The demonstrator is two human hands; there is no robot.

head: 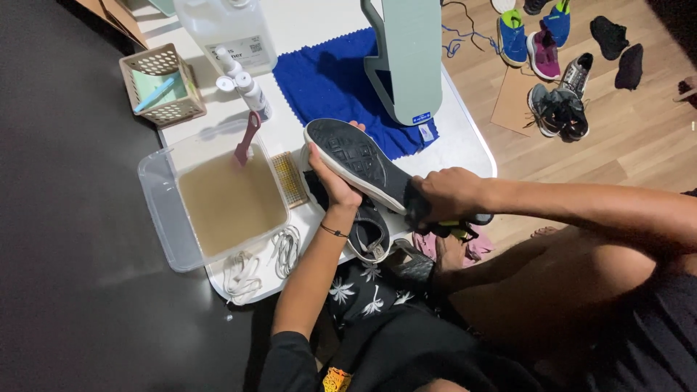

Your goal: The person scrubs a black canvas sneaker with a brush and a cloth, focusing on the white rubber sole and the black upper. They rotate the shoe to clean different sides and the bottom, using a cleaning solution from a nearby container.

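The person holds a black sneaker (356, 163) up over the white counter (465, 145), with its dark sole turned up. The left hand (330, 181) grips the toe end, its fingers (356, 125) curled round the far edge. The right hand (450, 194) is closed tight on the heel end, and something dark is bunched under it; I cannot tell what. The sneaker looks light, with a stiff rubber sole and soft cloth sides, so the two ends seem the best places to hold. It may be wet and slippery. Left of it sits a clear tub of brown water (225, 203) with a pink brush (245, 139) in it. White laces (261, 258) lie near the tub.
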